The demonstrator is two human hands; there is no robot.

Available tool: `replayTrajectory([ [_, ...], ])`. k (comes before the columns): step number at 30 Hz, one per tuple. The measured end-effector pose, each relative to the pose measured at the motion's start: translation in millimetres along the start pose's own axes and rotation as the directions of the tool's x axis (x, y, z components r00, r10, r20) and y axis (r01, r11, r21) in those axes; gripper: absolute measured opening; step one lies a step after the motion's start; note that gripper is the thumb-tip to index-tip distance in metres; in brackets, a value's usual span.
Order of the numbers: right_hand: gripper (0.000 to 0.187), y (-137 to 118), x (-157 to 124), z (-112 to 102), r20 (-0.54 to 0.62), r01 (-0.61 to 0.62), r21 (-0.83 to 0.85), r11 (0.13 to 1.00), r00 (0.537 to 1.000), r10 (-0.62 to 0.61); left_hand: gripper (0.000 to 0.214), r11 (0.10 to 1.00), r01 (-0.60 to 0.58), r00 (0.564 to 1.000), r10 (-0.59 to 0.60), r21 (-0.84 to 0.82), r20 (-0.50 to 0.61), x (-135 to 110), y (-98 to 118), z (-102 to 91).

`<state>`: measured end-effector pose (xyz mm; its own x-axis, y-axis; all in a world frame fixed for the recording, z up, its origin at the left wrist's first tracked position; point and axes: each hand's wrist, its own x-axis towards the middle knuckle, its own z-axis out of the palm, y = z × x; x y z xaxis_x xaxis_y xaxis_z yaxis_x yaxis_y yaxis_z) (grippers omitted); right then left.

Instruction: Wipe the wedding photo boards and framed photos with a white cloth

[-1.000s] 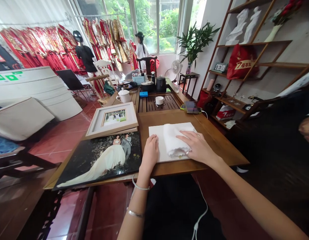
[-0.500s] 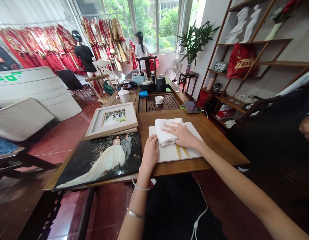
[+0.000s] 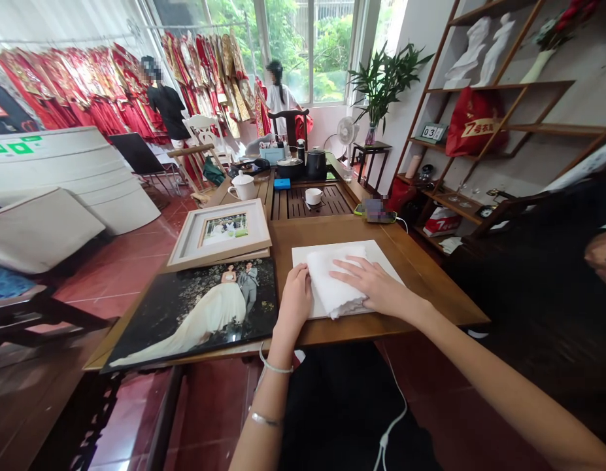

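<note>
A white flat board (image 3: 381, 256) lies on the wooden table (image 3: 430, 281) in front of me. My right hand (image 3: 374, 284) lies flat with spread fingers on a folded white cloth (image 3: 329, 288), pressing it onto the board's near half. My left hand (image 3: 295, 301) rests on the board's left edge, fingers curled down against it, holding it in place. The cloth hides the yellow marks on the board.
A large wedding photo print (image 3: 195, 311) lies left of the board, with a framed photo (image 3: 219, 232) behind it. A tea tray with kettle (image 3: 315, 163), cups and a phone (image 3: 376, 209) stands farther back. Two people stand by racks of red garments. Shelves line the right wall.
My right hand has slid the cloth from the board's far part back toward me, covering the yellow marks again. The left hand has stayed put.
</note>
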<state>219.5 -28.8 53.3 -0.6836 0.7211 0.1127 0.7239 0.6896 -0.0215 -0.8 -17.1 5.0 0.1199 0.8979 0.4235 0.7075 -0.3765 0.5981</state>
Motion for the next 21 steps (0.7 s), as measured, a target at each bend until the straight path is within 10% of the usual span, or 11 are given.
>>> replayTrajectory([
  [7, 0.081, 21.6, 60.2, 2.3, -0.007, -0.109, 0.070, 0.992, 0.994, 0.109, 0.026, 1.000, -0.014, 1.000, 0.014, -0.009, -0.017, 0.0, 2.8, -0.8],
  [13, 0.072, 40.6, 103.5, 0.4, 0.043, 0.052, 0.217, 0.975, 0.997, -0.063, 0.025, 1.000, -0.021, 1.000, 0.020, -0.023, -0.023, -0.4, 7.2, -5.9],
  [21, 0.066, 32.6, 64.0, -4.7, 0.008, 0.037, 0.230, 0.973, 0.999, -0.040, 0.028, 0.997, 0.016, 0.999, -0.018, -0.078, -0.033, 2.5, 6.2, -8.4],
])
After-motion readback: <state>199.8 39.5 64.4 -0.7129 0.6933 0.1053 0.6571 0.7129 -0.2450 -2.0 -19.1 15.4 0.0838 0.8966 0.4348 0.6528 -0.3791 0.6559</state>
